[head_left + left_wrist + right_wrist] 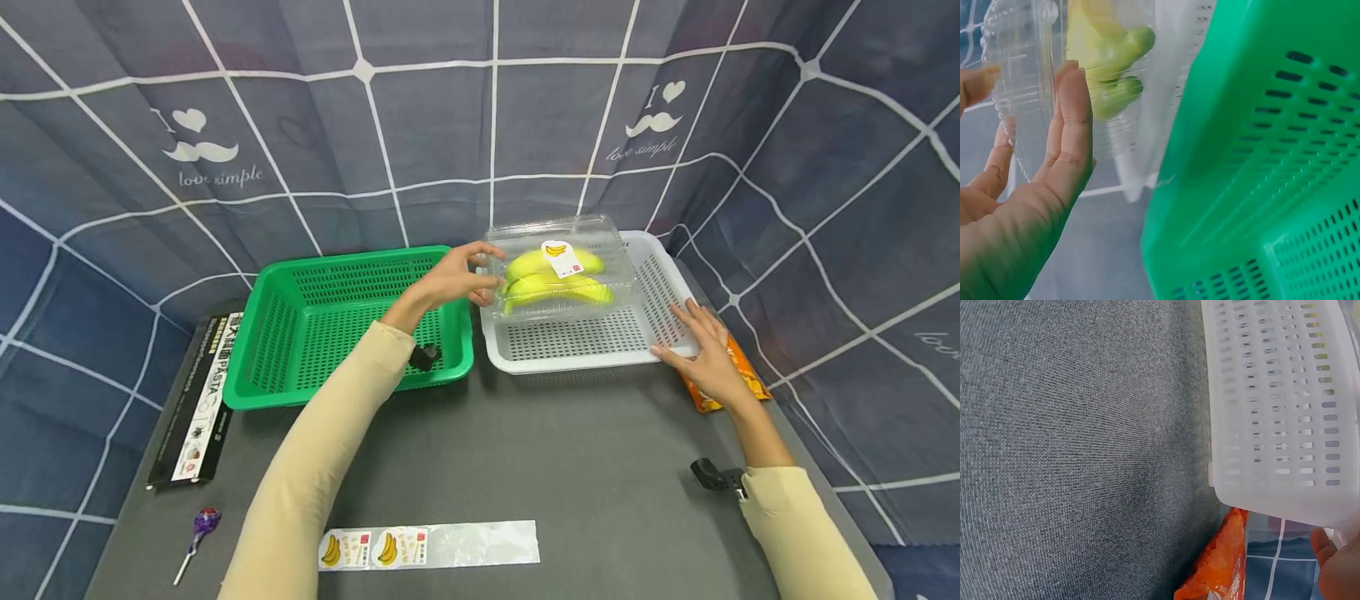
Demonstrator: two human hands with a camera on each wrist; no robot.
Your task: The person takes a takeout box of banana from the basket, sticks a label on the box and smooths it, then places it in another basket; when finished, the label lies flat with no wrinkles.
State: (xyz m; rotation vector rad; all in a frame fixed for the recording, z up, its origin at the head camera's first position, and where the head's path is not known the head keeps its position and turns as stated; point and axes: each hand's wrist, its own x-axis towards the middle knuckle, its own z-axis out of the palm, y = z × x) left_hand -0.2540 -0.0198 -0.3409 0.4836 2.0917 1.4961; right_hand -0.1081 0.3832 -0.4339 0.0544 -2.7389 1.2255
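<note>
A clear plastic clamshell box [558,292] of yellow-green bananas [551,287] sits tilted over the white basket [517,365]. On its top is a white sticker [562,259] with a banana picture. My left hand [453,279] grips the box's left end, thumb and fingers spread over its edge; the left wrist view shows those fingers [1072,125] against the clear plastic. At the basket's front right corner, my right hand [708,354] rests with its fingers fairly straight along the rim. Only part of that hand [1338,569] shows in the right wrist view.
A green basket [348,398] stands left of the white one. Beyond it lies a black PASTA box [193,400]; a purple-wrapped lollipop [202,525] is at front left. A strip of banana stickers [427,546] lies in front. An orange packet [738,367] is under my right hand.
</note>
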